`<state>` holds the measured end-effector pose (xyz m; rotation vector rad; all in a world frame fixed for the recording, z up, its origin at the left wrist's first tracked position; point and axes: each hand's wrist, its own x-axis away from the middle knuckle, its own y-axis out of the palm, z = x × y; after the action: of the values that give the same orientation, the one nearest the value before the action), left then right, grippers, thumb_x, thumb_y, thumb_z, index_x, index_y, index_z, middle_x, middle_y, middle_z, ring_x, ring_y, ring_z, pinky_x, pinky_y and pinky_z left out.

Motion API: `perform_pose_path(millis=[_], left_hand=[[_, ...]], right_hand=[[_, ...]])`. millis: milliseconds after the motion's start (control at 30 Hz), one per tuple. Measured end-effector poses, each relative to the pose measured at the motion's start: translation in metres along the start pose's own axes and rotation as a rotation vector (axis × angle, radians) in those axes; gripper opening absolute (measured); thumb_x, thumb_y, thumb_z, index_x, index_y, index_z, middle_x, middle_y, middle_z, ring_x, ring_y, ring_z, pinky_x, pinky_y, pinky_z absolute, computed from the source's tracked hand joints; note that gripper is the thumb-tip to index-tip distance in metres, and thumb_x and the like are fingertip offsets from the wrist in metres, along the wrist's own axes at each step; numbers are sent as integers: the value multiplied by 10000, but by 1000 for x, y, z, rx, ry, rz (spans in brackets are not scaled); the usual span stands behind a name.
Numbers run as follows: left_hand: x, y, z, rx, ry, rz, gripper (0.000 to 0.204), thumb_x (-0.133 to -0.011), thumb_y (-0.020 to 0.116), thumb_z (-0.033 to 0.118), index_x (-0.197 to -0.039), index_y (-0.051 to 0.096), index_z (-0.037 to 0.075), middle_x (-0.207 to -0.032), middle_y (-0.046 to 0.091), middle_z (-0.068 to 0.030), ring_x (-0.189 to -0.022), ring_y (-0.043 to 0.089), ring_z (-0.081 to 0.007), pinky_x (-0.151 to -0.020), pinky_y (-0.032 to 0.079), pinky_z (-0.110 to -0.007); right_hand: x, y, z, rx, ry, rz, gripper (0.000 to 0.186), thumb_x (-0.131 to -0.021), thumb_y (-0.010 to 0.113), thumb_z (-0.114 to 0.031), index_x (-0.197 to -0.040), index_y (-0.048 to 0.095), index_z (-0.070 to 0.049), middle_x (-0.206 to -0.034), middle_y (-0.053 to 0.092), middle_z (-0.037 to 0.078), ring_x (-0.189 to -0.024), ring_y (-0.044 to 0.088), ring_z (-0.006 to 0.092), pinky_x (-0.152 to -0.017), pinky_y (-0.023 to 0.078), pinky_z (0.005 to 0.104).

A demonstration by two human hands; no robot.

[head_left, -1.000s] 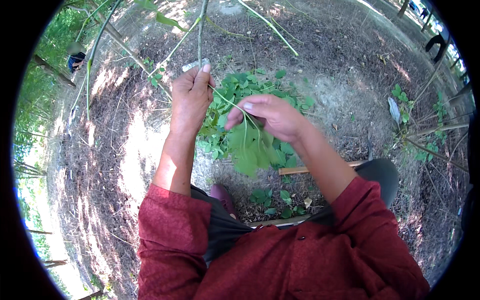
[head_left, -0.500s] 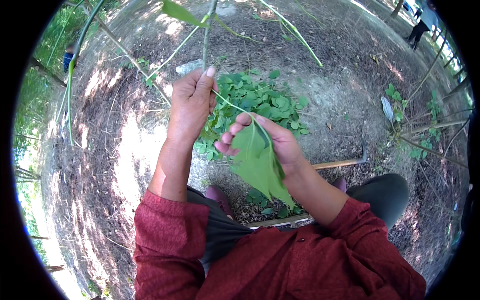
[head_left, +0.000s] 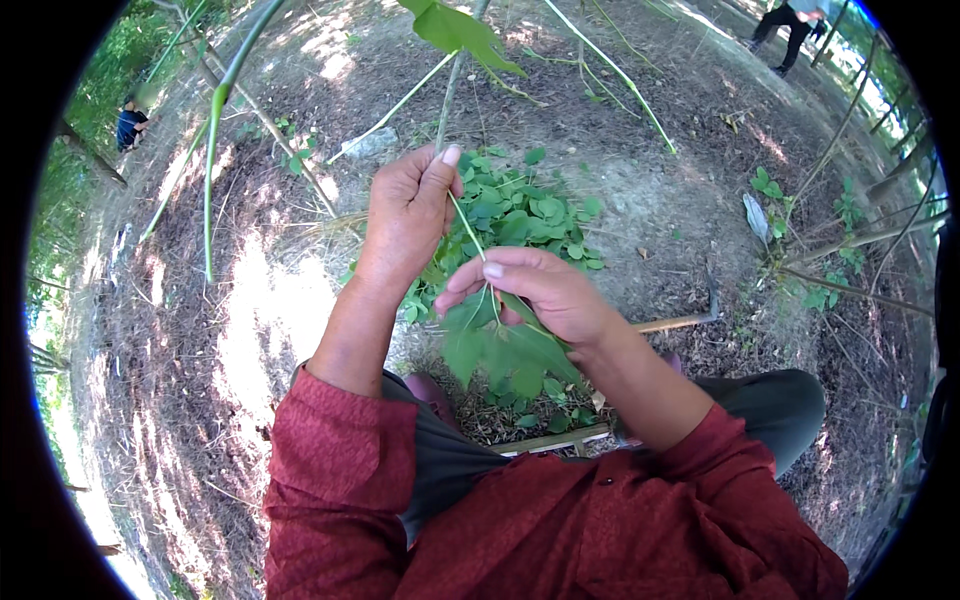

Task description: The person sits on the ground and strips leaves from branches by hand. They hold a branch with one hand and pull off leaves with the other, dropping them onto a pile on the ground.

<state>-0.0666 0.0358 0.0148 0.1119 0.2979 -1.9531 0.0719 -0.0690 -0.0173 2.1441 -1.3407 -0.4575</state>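
Observation:
My left hand (head_left: pixel 408 212) is closed round a thin upright branch (head_left: pixel 450 105), its thumb pressed on top. From beside that fist a pale leaf stalk (head_left: pixel 467 224) runs down to my right hand (head_left: pixel 545 290). The right thumb and fingers pinch the stalk just above a broad green leaf (head_left: pixel 500 350), which hangs below the fingers. Higher up, another large leaf (head_left: pixel 455 35) and several bare green stalks spread from the branch. Behind both hands lies a heap of picked green leaves (head_left: pixel 530 205) on the ground.
A tool with a wooden handle (head_left: pixel 675 323) lies right of my knees. Below me is a low wooden frame (head_left: pixel 560 440), with leaves by it. A grey stone (head_left: pixel 372 142) sits beyond my left hand. Two people are farther off, one crouching (head_left: pixel 130 125) left, one (head_left: pixel 790 35) right.
The branch and my left hand have shifted slightly right. My right hand has turned, its thumb now across the stalk, and the leaf has swung from edge-on to spread out below it.

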Motion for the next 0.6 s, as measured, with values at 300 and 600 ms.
perform_pose_path(millis=[300,600], left_hand=[[2,-1,-3,329,-99,-89,319,-964,497,279,-773,588,40,-590,558,-29,-476,518,-107,-459,409,-215],[-3,-4,-11,383,-167,97,310,-955,516,279,-760,575,46,-573,549,-39,-454,517,-111,-413,382,-215]], right_hand=[[4,-19,-45,906,-71,94,175,-894,525,-119,-889,652,1,-841,660,42,-812,585,106,-756,457,259],[-8,-35,-8,926,-214,358,97,-873,575,-61,-932,616,4,-848,636,78,-813,594,123,-761,475,275]])
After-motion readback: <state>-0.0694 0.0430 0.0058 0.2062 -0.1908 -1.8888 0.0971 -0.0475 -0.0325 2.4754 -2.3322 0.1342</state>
